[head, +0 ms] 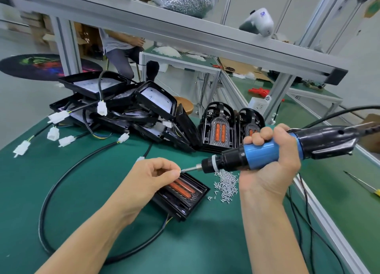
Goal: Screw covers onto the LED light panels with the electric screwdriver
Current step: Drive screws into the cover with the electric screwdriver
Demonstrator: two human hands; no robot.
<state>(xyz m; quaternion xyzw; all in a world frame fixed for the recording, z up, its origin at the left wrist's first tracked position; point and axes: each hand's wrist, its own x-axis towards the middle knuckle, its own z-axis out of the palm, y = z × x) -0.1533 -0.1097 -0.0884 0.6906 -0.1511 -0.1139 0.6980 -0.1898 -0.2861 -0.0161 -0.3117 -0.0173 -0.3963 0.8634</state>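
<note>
A black LED light panel (185, 199) with two orange strips lies on the green mat, its black cable looping to the left. My right hand (273, 162) grips the blue and black electric screwdriver (267, 152), held nearly level above the panel with its bit pointing left. My left hand (152, 177) hovers over the panel's left part and pinches a small screw (180, 171) at the tip of the bit. A heap of loose silver screws (226, 183) lies just right of the panel.
A pile of black panels (127, 107) with white connectors fills the back left. Two stacks of arched housings (220, 130) stand behind the screwdriver. A yellow-handled tool (364, 185) lies at the right. An aluminium shelf frame (185, 35) runs overhead. A seated person is beyond the bench.
</note>
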